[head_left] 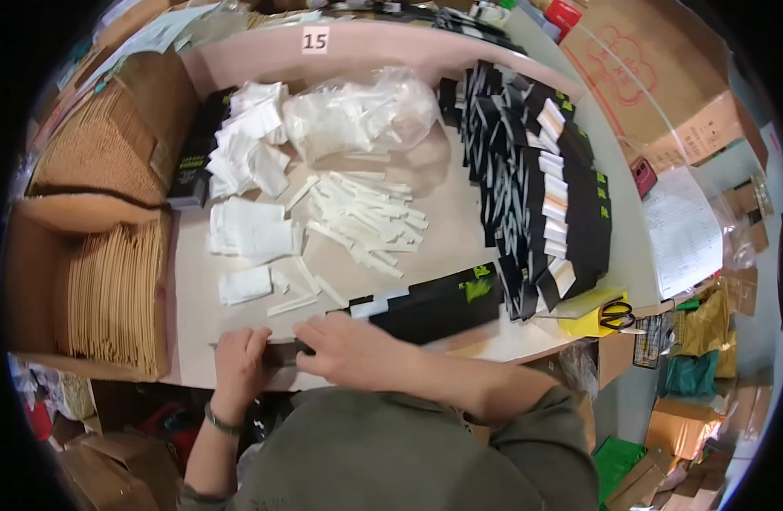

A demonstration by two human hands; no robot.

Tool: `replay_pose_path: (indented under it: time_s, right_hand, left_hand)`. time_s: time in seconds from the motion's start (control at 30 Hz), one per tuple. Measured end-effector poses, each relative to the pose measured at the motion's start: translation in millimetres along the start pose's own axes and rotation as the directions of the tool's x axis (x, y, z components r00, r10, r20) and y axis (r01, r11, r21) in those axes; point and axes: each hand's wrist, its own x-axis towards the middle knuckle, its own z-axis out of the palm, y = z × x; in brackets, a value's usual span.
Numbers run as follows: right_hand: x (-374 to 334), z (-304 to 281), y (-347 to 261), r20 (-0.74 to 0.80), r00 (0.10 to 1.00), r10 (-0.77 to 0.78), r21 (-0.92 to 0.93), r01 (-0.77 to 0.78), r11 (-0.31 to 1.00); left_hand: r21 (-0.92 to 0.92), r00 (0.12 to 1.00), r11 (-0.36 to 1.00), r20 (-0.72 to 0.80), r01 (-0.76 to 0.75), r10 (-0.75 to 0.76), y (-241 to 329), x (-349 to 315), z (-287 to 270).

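Observation:
At the table's front edge, my left hand (241,362) has its fingers bent down together over a dark, flat piece. My right hand (345,345) lies just to the right, fingertips pressed on the same dark piece, which is mostly hidden and blurred. Beyond the right hand a row of overlapping black card sleeves (426,311) with green print lies on the table. Loose white strips (366,217) are heaped in the middle. Folded white packets (251,228) are stacked left of them, with a smaller white stack (245,285) nearer my left hand.
Two cardboard boxes of brown cards or envelopes (110,294) stand at the left. A clear plastic bag (357,111) with white pieces lies at the back. Piles of black sleeves (502,187) fill the right side. Scissors (617,315) sit in a yellow holder (583,322) at the right edge.

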Motion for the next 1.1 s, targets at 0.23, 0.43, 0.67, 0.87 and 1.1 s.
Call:
replay_pose_path:
  time_s: [0.23,0.43,0.67,0.87,1.1]
  right_hand:
    - [-67.0,-180.9,126.3,-0.303,0.942,0.144,-0.608,-0.307,0.732]
    - [-64.1,-23.3,65.4,0.164,0.972,0.17,-0.069,-0.16,0.985]
    - [-43.8,-22.2,41.3,-0.057,0.944,0.325,-0.139,-0.329,0.934]
    - [-38.3,15.9,35.6,0.068,0.735,0.675,-0.146,-0.662,0.735]
    - [-32.2,33.0,39.3,-0.031,0.605,0.795,-0.002,-0.796,0.606]
  left_hand:
    - [-0.644,0.783,0.453,0.434,0.616,-0.446,13.7,12.1,1.2]
    - [-0.902,0.908,0.278,0.385,0.332,0.164,74.8,42.0,32.4]
    - [-0.708,0.764,0.289,0.604,0.645,-0.225,51.9,35.6,18.6]
    - [-0.39,0.905,0.817,0.178,0.424,-0.385,44.4,19.1,17.0]
    - [-0.33,0.908,0.898,0.39,0.291,-0.151,32.7,13.0,-4.8]
